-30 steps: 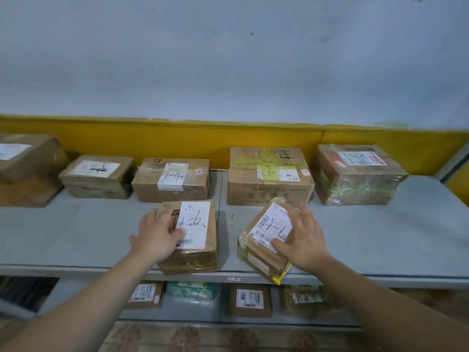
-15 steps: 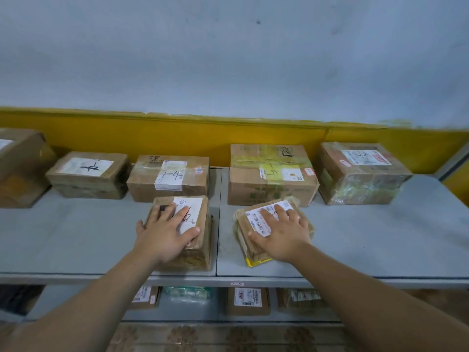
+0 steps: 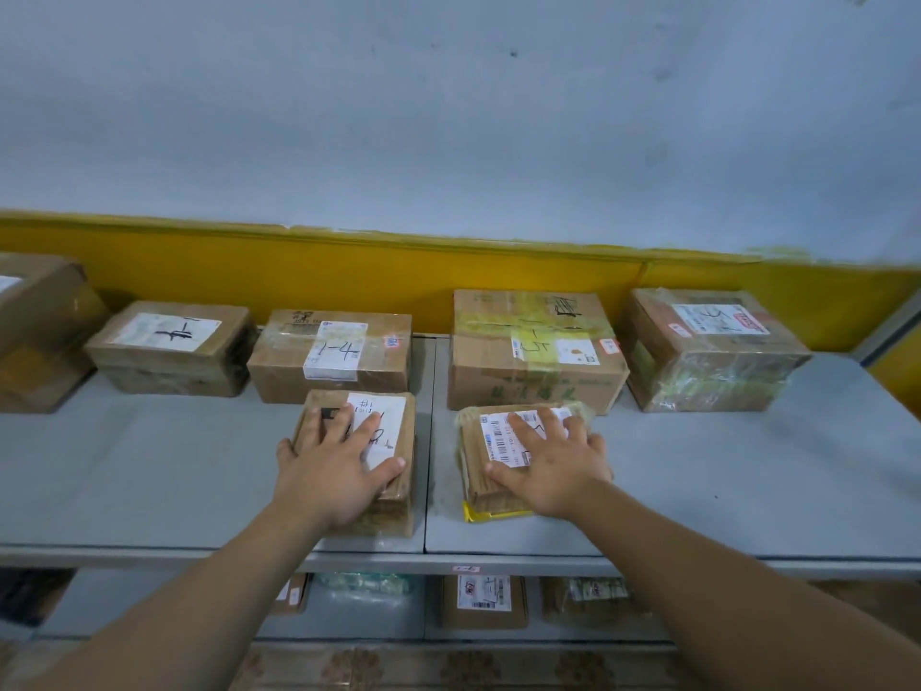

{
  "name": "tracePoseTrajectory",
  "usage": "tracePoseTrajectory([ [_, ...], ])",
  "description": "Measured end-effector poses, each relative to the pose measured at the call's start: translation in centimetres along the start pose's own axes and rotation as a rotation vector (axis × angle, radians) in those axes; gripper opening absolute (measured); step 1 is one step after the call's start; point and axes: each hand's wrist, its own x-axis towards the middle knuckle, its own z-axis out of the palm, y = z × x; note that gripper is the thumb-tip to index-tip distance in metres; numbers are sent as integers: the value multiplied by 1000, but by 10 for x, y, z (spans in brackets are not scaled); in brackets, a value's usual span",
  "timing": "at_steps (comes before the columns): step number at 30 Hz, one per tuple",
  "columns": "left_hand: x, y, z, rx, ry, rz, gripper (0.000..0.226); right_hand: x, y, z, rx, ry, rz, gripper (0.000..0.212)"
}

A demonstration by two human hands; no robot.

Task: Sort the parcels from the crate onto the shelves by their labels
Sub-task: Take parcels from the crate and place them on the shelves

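We see a grey shelf (image 3: 149,481) carrying five boxes (image 3: 536,371) in a back row by the yellow wall (image 3: 349,271). A left parcel (image 3: 386,411) and a right parcel (image 3: 478,488) lie flat nearer its front edge.

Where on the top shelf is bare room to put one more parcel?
Bare grey shelf lies front left, before the 1-1 box, and front right, beside the parcel under the right hand. The back row and the middle, under the left hand, are crowded.

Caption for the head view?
Left hand flat on the left parcel, right hand flat on the right parcel, both on the grey shelf.
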Motion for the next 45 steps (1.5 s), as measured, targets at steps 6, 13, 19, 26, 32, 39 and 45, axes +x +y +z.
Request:
tracePoseTrajectory([
  [6, 0, 2, 0, 1, -3, 2, 76, 0, 7, 9, 95, -25, 65, 83],
  [13, -2, 3, -1, 1, 5, 8, 76, -11, -17, 12, 151, -15, 181, 79],
  [19, -1, 2, -4, -18, -65, 14, 97, -10, -22, 13, 138, -5, 204, 77],
  [26, 3, -3, -22, -42, -143, 63, 101, -16, -23, 5, 176, -3, 201, 76],
  [32, 2, -33, -14, -321, -43, -144, 107, -19, -28, 7, 173, 15, 198, 74],
  [39, -13, -49, -14, -954, -70, -349, 100, -20, -21, 4, 203, 28, 118, 74],
  [45, -39, -50, 5, -1194, 60, -414, 96, -17, -37, -4, 208, 62, -164, 73],
])
